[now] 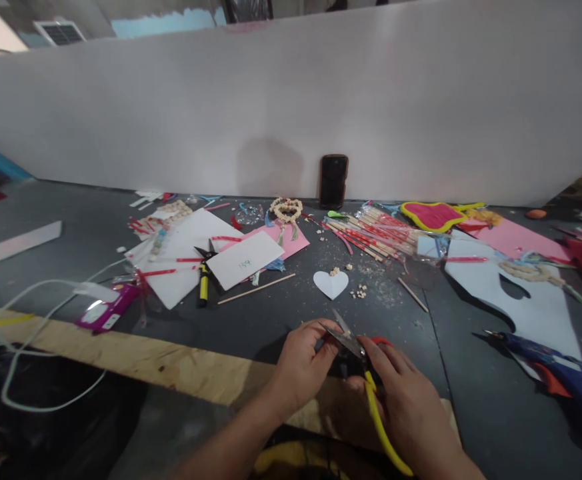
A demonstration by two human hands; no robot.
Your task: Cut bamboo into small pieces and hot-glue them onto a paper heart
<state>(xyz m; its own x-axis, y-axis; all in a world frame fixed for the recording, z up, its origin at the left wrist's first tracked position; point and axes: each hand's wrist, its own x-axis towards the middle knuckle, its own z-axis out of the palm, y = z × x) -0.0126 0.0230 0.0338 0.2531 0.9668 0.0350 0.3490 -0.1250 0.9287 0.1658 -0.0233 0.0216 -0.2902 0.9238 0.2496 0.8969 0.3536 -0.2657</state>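
Scissors (347,343) — yellow handle, blades parted, pointing forward-left. White heart cutout (331,287) — flat on dark tabletop (251,327), beyond blades.

The bottom edge cuts off 2 forearms (235,425); anything between the left fingers (315,328) is unclear.

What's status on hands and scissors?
Right hand holding scissors, blades open. Left hand at blades, grip unclear. White paper heart just beyond, clear of blades.
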